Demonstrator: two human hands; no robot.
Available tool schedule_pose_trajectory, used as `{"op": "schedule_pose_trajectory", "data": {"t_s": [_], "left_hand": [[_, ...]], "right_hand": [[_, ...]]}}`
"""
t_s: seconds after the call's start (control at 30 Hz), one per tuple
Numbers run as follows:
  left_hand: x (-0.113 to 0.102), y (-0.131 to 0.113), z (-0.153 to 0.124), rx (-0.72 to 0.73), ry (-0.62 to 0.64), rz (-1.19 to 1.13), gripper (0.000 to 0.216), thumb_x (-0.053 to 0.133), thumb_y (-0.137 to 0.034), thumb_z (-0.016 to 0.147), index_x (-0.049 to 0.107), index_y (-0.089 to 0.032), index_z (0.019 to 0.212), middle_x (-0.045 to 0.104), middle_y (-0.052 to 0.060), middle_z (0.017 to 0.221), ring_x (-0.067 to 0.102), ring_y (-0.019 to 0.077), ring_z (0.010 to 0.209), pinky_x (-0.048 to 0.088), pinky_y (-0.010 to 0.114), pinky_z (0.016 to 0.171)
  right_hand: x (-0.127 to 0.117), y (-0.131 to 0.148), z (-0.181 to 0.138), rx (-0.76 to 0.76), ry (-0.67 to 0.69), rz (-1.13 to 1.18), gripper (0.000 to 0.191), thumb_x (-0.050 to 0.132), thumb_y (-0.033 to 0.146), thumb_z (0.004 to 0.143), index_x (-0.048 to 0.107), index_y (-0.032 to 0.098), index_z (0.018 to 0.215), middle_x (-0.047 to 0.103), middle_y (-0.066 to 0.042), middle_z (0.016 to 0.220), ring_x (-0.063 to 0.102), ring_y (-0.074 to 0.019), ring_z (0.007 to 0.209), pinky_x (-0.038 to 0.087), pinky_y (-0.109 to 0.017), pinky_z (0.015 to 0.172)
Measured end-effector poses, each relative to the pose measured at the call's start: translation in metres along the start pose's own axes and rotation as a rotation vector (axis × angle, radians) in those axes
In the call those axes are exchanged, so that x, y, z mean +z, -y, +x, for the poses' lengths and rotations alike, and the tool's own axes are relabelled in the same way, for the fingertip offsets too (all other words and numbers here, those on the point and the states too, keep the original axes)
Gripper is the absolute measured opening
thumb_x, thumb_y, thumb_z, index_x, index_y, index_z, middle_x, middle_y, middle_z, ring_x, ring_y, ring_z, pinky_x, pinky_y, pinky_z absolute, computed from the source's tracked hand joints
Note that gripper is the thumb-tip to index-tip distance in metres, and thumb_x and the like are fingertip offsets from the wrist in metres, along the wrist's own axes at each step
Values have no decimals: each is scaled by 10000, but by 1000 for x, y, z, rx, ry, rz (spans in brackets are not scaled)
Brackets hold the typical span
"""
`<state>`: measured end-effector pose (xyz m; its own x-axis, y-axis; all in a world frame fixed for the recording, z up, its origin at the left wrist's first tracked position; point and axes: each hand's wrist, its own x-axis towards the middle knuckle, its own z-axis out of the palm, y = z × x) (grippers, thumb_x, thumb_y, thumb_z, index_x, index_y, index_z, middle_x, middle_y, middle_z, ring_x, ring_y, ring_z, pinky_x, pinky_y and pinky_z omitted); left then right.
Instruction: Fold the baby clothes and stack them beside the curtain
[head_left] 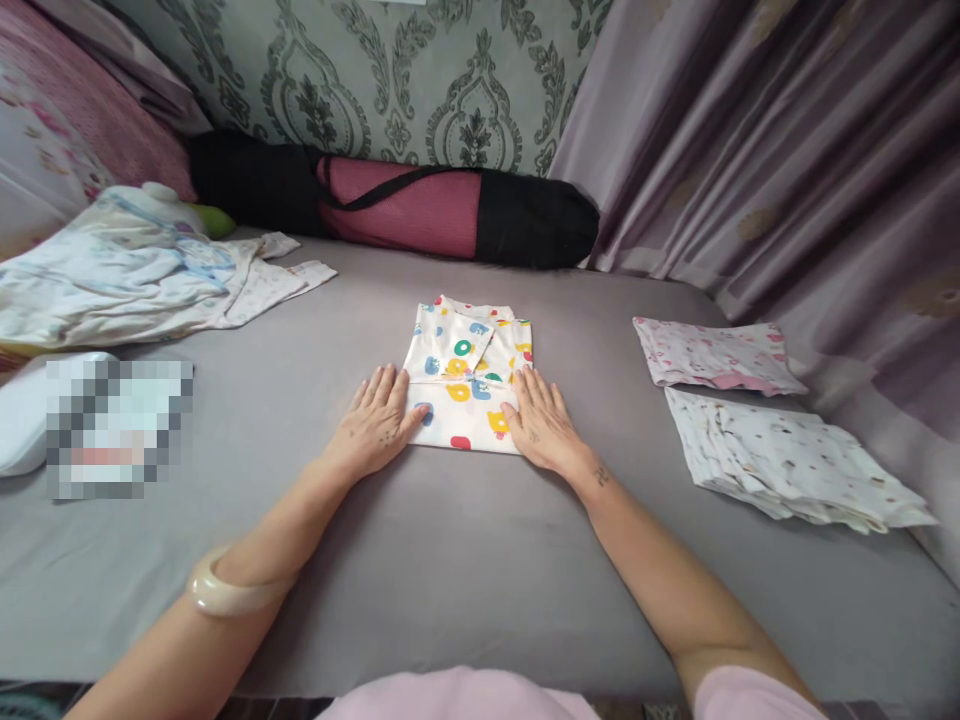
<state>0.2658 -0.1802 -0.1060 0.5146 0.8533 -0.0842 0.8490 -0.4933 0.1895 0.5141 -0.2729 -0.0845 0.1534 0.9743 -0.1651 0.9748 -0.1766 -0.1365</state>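
Item one: printed garment (469, 370), small, white with coloured shapes, folded to a compact rectangle and lying mid-bed on the grey sheet (450, 560), directly in front of you. Item two: your left hand (379, 420), palm down, fingers extended and close together, resting on the garment's near left corner. Item three: your right hand (541, 425), likewise flat and open, fingers slightly fanned, covering the near right corner. Neither hand pinches anything; the flat, mirrored placement looks meant to hold the fold down and smooth its lower edge. Item four: a pale bangle (225, 592) on your left forearm. Item five: loose pile of light clothes (142, 280), unfolded, at far left, well apart from the garment. Item six: pink-printed folded piece (712, 352) and, just nearer you, a folded pale stack (787, 460), both at right, apparently kept apart from the loose pile as finished pieces. Item seven: pink and black roll bag (420, 205) along the wall, behind everything. Item eight: mauve curtain (787, 150), right side.
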Motion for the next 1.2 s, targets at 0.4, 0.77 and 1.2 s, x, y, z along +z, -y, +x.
{"op": "schedule_pose_trajectory", "data": {"t_s": [0.4,0.77,1.2], "left_hand": [[-9,16,-10,311,-257,-185,621,379,-576,974,434,-174,1444,392,188,1541,370,329,1426,333,524,1148],[-15,5,-18,622,-208,-146,357,415,-399,1012,693,-214,1140,665,107,1260,625,241,1166,531,384,975],[-11,4,-17,619,-293,-94,274,527,-426,967,663,-208,1062,693,99,1203,655,241,1118,550,368,919]], "right_hand": [[-13,-19,3,127,-366,-25,581,393,305,981,359,0,1475,371,-234,1544,333,-326,1431,259,-462,1167],[-30,36,-46,-343,-41,163,399,559,397,946,563,184,1284,555,-118,1384,488,-255,1298,409,-389,1066],[-24,35,-45,-357,-97,-121,338,356,115,957,589,126,1202,577,-172,1347,523,-275,1258,466,-378,958]]}}
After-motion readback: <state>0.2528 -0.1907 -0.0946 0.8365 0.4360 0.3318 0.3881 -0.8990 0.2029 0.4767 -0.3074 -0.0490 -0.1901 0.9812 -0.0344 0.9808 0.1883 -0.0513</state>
